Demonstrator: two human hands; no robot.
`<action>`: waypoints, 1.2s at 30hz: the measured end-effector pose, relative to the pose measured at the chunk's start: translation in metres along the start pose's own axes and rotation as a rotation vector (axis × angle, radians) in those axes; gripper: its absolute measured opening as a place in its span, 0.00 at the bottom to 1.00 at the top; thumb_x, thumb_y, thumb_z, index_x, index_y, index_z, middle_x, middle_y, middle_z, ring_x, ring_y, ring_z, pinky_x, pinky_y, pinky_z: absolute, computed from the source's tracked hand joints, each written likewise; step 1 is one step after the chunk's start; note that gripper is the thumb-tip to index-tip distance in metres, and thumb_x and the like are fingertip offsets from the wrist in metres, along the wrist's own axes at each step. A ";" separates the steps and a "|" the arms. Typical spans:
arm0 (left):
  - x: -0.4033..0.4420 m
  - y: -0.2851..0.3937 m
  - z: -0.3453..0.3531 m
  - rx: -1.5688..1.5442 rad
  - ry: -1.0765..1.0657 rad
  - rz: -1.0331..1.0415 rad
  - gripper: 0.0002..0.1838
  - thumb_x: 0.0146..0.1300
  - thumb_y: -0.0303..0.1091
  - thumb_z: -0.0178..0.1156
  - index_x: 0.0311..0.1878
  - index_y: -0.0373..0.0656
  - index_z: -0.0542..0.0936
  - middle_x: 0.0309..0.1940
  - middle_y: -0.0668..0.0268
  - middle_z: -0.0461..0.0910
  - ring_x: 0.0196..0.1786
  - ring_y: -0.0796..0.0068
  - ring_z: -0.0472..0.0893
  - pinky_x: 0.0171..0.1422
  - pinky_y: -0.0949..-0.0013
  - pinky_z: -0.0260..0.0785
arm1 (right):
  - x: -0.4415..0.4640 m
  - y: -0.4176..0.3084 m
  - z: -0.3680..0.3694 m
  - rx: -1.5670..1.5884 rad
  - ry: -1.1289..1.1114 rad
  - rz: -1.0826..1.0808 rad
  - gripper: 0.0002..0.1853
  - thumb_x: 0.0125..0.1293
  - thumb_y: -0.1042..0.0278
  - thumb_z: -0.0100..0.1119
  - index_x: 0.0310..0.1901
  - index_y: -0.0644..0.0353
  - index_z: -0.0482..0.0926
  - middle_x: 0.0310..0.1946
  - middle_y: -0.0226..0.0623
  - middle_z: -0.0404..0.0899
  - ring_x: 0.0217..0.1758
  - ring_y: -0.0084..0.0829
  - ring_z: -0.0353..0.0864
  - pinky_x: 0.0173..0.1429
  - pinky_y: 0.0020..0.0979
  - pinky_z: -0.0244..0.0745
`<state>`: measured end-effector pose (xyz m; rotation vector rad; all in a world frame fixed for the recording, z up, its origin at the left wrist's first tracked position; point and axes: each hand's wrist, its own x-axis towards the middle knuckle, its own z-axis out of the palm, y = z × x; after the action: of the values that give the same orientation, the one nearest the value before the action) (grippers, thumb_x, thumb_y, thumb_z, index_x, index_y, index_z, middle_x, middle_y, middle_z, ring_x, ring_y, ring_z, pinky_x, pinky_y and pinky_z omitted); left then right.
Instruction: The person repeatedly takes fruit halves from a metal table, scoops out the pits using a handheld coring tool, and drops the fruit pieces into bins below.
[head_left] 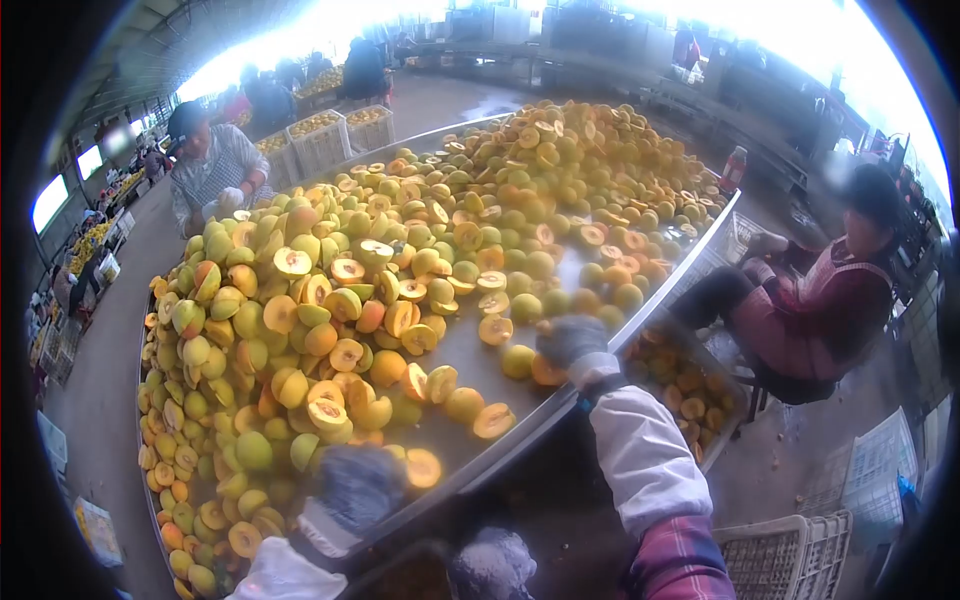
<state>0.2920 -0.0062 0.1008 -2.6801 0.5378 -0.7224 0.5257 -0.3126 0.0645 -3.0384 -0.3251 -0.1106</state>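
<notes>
A big heap of halved yellow peaches [293,262], some cut side up and others skin up, covers a metal table [462,437]. My left hand [355,488], in a grey glove, is at the near edge of the table, against the heap and beside a cut peach half [423,467]. Blur hides its fingers. My right hand [575,343], also gloved in grey, reaches over the table's right rim. Close to its fingers lie a peach half [547,371] and a greenish one [517,361]. Whether it grips anything is not visible.
A co-worker [215,175] stands at the table's far left; another person [825,290] sits on the right. A red-capped bottle [734,168] stands by the right rim. Below that rim, a crate [680,385] holds peach halves. Plastic crates [790,555] stand at lower right, others [322,147] behind.
</notes>
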 end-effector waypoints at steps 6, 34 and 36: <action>0.123 0.091 0.082 -0.768 -0.227 0.271 0.12 0.59 0.35 0.56 0.42 0.42 0.83 0.38 0.54 0.84 0.40 0.58 0.83 0.52 0.61 0.74 | -0.005 -0.060 -0.006 0.122 -0.273 0.027 0.22 0.67 0.48 0.44 0.47 0.54 0.83 0.41 0.46 0.84 0.47 0.48 0.83 0.54 0.42 0.74; -0.015 -0.037 0.036 -0.498 -0.281 0.161 0.09 0.54 0.39 0.62 0.23 0.46 0.79 0.15 0.62 0.74 0.18 0.61 0.75 0.21 0.59 0.65 | 0.054 -0.121 -0.002 0.408 -0.304 0.161 0.29 0.68 0.41 0.41 0.53 0.56 0.81 0.54 0.50 0.79 0.62 0.52 0.74 0.66 0.41 0.66; -0.015 -0.034 0.029 -0.444 -0.795 -0.030 0.20 0.65 0.53 0.52 0.40 0.47 0.83 0.40 0.59 0.81 0.50 0.58 0.79 0.56 0.53 0.66 | 0.036 -0.137 0.011 0.476 -0.386 0.210 0.29 0.68 0.41 0.41 0.50 0.58 0.82 0.52 0.52 0.79 0.59 0.51 0.76 0.62 0.42 0.69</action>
<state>0.3051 0.0360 0.0838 -3.0438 0.4665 0.5339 0.5323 -0.1705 0.0664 -2.5766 -0.0403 0.4969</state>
